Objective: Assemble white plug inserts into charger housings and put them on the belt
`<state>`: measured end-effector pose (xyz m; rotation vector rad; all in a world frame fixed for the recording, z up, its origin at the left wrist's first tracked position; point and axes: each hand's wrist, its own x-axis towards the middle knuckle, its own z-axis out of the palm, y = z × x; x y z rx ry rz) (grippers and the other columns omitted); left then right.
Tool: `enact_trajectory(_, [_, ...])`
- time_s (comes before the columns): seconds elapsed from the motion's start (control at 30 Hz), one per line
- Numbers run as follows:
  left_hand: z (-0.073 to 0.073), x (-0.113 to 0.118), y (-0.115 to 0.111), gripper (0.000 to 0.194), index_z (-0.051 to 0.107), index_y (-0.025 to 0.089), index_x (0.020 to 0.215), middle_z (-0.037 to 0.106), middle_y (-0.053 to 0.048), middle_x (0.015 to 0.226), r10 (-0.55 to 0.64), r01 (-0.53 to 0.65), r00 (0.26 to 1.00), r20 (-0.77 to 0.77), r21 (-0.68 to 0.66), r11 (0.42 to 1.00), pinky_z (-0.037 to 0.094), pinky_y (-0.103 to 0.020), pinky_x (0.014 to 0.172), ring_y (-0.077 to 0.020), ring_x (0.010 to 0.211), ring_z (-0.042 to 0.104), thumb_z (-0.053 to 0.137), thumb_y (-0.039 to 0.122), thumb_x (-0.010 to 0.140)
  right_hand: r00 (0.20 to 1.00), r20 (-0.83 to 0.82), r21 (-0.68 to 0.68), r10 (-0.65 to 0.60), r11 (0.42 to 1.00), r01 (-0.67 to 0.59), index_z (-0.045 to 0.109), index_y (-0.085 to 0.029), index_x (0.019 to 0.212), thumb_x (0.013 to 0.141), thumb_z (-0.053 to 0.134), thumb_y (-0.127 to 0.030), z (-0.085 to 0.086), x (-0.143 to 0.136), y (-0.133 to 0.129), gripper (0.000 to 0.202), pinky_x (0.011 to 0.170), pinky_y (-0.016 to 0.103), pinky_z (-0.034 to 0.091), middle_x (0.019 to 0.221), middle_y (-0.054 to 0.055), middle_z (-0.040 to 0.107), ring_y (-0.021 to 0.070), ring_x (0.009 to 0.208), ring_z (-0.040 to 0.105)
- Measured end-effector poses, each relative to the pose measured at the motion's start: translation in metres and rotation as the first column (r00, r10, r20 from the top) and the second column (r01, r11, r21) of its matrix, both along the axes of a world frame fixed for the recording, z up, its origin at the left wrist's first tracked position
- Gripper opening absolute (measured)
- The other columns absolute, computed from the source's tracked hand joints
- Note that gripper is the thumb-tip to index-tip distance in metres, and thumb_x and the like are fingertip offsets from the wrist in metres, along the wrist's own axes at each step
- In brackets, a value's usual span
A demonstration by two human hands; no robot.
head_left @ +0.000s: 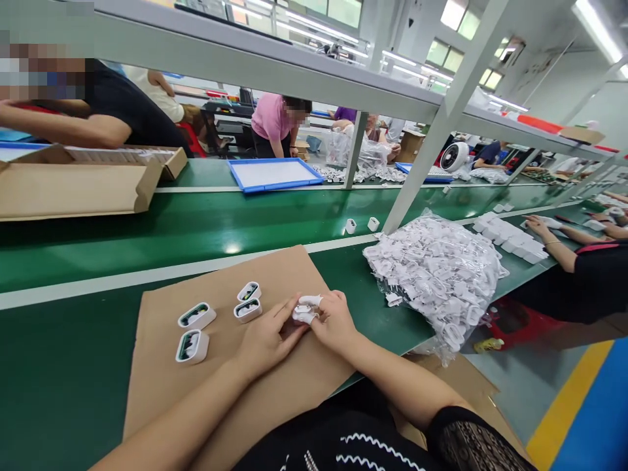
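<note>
Both hands meet over a brown cardboard sheet (167,392). Between them is a small white plastic case part (303,314), partly hidden by the fingers. My left hand (267,333) is closed on its left side. From the right, my right hand (336,320) pinches it with thumb and forefinger, which wear white finger cots. To the left on the cardboard stand several rounded white case shells, open at the top, with green and dark parts inside: one shell (196,317), another (193,348), a third (248,311) and one behind it (249,291).
A clear bag heaped with white plastic parts (436,268) lies right of the cardboard, beside a slanted post (441,124). Two white pieces (350,226) sit on the green belt (220,222). Cardboard boxes (73,186) and a blue-rimmed tray (275,175) lie beyond. A co-worker's hand (540,226) is at right.
</note>
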<state>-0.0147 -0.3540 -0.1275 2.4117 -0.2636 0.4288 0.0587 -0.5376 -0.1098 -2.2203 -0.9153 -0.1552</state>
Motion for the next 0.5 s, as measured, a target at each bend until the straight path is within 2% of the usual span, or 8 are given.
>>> enact_trajectory(0.1, [0.002,-0.001,-0.001,0.034,0.065,0.027,0.128,0.072,-0.003,0.105,-0.014,0.013,0.997,-0.077,-0.015,1.000,0.054,-0.027,0.071,-0.0170,0.085,0.069,0.049,0.044,0.103,1.000,0.001,0.035,0.028,0.999,-0.028,0.065,-0.023,0.133,0.087,0.071,-0.021,0.006,-0.007,-0.016,0.047,0.100,0.040,0.043,0.103,0.006,0.073,0.0230,0.102,0.060])
enact_trajectory(0.17, [0.002,-0.002,0.000,0.038,0.063,0.027,0.133,0.072,-0.003,0.106,0.005,-0.009,0.995,-0.101,-0.033,0.999,0.053,-0.028,0.070,-0.0163,0.082,0.068,0.050,0.047,0.102,0.998,0.058,0.045,0.003,0.999,-0.006,0.053,-0.022,0.148,0.091,0.070,-0.029,0.010,-0.012,-0.039,0.060,0.103,0.041,0.045,0.118,0.009,0.071,0.0257,0.115,0.057])
enact_trajectory(0.2, [0.002,-0.002,0.000,0.042,0.061,0.027,0.136,0.072,-0.003,0.107,0.020,-0.025,0.994,-0.110,-0.044,0.999,0.054,-0.028,0.071,-0.0162,0.081,0.067,0.053,0.049,0.101,0.994,0.106,0.033,-0.034,0.999,0.031,0.050,-0.022,0.151,0.093,0.069,-0.032,0.012,-0.014,-0.055,0.062,0.107,0.042,0.044,0.126,0.011,0.069,0.0263,0.120,0.055])
enact_trajectory(0.27, [0.002,-0.002,0.000,0.050,0.057,0.027,0.141,0.072,-0.003,0.104,0.045,-0.053,0.991,-0.130,-0.058,0.997,0.053,-0.028,0.070,-0.0161,0.077,0.066,0.057,0.052,0.098,0.963,0.218,-0.047,-0.161,0.983,0.175,0.053,-0.022,0.148,0.097,0.061,-0.029,0.010,-0.016,-0.090,0.052,0.112,0.045,0.040,0.139,0.012,0.063,0.0278,0.127,0.051])
enact_trajectory(0.33, [0.002,0.000,0.000,0.049,0.060,0.026,0.137,0.070,-0.002,0.098,0.046,-0.056,0.986,-0.162,-0.060,0.997,0.052,-0.028,0.068,-0.0165,0.076,0.064,0.057,0.053,0.097,0.884,0.324,-0.165,-0.336,0.901,0.402,0.061,-0.018,0.138,0.098,0.056,-0.023,0.005,-0.014,-0.125,0.041,0.112,0.050,0.038,0.137,0.015,0.062,0.0319,0.127,0.050])
enact_trajectory(0.4, [0.003,0.004,0.000,0.041,0.066,0.026,0.127,0.070,-0.002,0.095,0.029,-0.041,0.980,-0.196,-0.060,0.997,0.050,-0.028,0.067,-0.0169,0.076,0.064,0.055,0.053,0.098,0.796,0.399,-0.295,-0.454,0.758,0.581,0.068,-0.013,0.119,0.092,0.057,-0.016,-0.002,-0.008,-0.154,0.029,0.108,0.054,0.039,0.125,0.020,0.064,0.0384,0.129,0.048])
enact_trajectory(0.47, [0.004,0.006,0.000,0.038,0.067,0.026,0.122,0.070,-0.002,0.095,0.030,-0.046,0.974,-0.223,-0.067,0.997,0.048,-0.029,0.066,-0.0171,0.075,0.063,0.056,0.053,0.098,0.768,0.426,-0.405,-0.479,0.658,0.635,0.069,-0.012,0.105,0.089,0.055,-0.011,-0.007,0.001,-0.172,0.022,0.100,0.052,0.043,0.115,0.020,0.065,0.0386,0.120,0.053])
enact_trajectory(0.5, [0.004,0.006,0.000,0.038,0.067,0.026,0.122,0.070,-0.002,0.096,0.035,-0.054,0.972,-0.230,-0.077,0.996,0.048,-0.029,0.066,-0.0173,0.075,0.063,0.057,0.053,0.097,0.769,0.428,-0.437,-0.475,0.636,0.636,0.069,-0.013,0.101,0.088,0.052,-0.009,-0.008,0.006,-0.177,0.022,0.095,0.049,0.044,0.110,0.019,0.066,0.0364,0.114,0.055])
